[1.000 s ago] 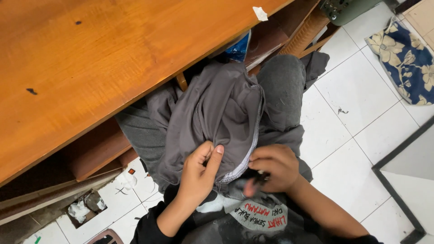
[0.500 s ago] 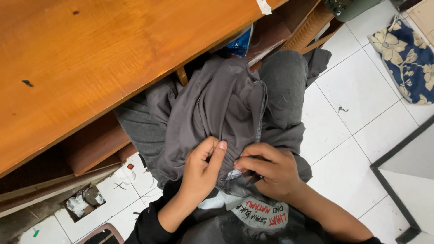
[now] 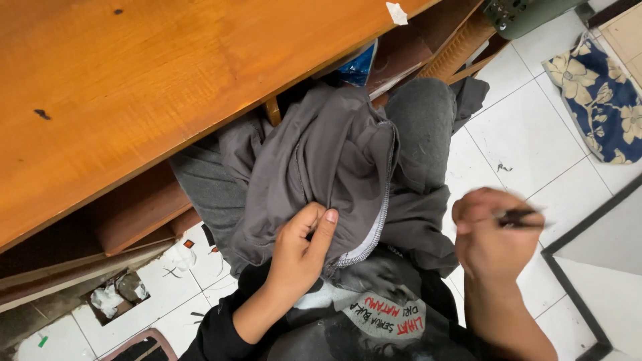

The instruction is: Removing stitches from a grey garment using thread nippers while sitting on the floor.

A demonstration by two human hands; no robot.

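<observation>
The right hand, which half a second ago was pressed against the crumpled grey knit garment beside the left hand, has now drawn clear of it and sits out to the garment's right, over the white tiled floor. It is motion-blurred and closed on a thin dark tool, whose kind cannot be told. The left hand has not shifted: it grips a fold at the garment's lower edge, thumb and fingers pinched on the cloth just left of the white overlocked seam. The garment itself remains heaped on the person's lap, its upper part tucked under the edge of the orange-brown wooden tabletop, which lies above and to the garment's left. In my judgement the withdrawal marks a pull away from the seam, as in drawing a thread or picking a stitch, with the left hand anchoring the cloth. No thread is discernible between garment and tool.
</observation>
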